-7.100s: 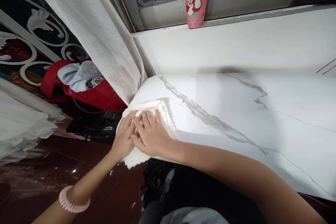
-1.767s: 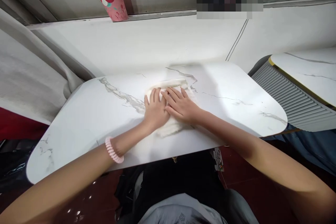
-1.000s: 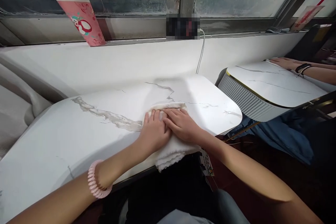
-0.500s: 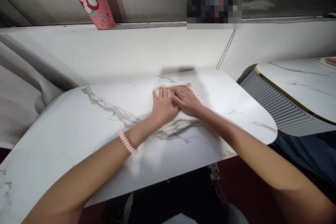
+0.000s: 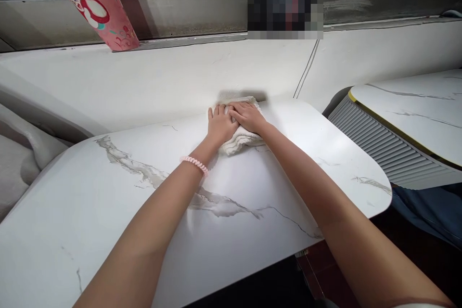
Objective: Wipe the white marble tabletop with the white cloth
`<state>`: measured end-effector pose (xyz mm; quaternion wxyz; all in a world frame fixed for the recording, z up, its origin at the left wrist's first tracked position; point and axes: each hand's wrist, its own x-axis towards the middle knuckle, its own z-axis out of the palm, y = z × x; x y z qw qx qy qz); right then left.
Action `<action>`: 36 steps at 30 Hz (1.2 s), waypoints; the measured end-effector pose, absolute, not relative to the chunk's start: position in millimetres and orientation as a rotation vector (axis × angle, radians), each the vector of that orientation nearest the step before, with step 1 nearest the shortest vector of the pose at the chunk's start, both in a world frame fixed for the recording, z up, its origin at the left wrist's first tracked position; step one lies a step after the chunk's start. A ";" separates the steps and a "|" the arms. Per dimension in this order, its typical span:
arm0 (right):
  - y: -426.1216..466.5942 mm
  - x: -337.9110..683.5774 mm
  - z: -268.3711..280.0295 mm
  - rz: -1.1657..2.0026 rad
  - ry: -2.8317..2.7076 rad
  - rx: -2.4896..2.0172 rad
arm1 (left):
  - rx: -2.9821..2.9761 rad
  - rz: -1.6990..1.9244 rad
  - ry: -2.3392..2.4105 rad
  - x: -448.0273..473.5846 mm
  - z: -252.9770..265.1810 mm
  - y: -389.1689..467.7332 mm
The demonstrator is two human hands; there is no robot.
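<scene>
A folded white cloth (image 5: pixel 238 141) lies at the far edge of the white marble-pattern table (image 5: pixel 144 231), close to the wall. My left hand (image 5: pixel 221 124) presses flat on its left part, fingers spread. A pink coil band circles that wrist. My right hand (image 5: pixel 247 116) lies flat beside it on the cloth, its fingers partly overlapping the left hand. Both arms are stretched far forward across the table.
A pink paper cup (image 5: pixel 94 6) stands on the window ledge at upper left. A thin cable (image 5: pixel 306 76) runs down the white wall. A second marble table (image 5: pixel 411 106) with a ribbed grey side is at the right. Curtain fabric (image 5: pixel 21 154) hangs at left.
Both hands have pushed the cloth away from me, from the middle of the table to its far edge by the wall. Seven seconds ago the cloth was at the table's left end.
</scene>
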<state>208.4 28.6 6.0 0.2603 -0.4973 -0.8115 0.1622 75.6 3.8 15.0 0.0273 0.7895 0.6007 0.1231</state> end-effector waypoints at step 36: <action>-72.4 239.9 8.7 0.300 -2.269 -1.298 | 2.385 0.574 1.906 106.5 8.1 -102.3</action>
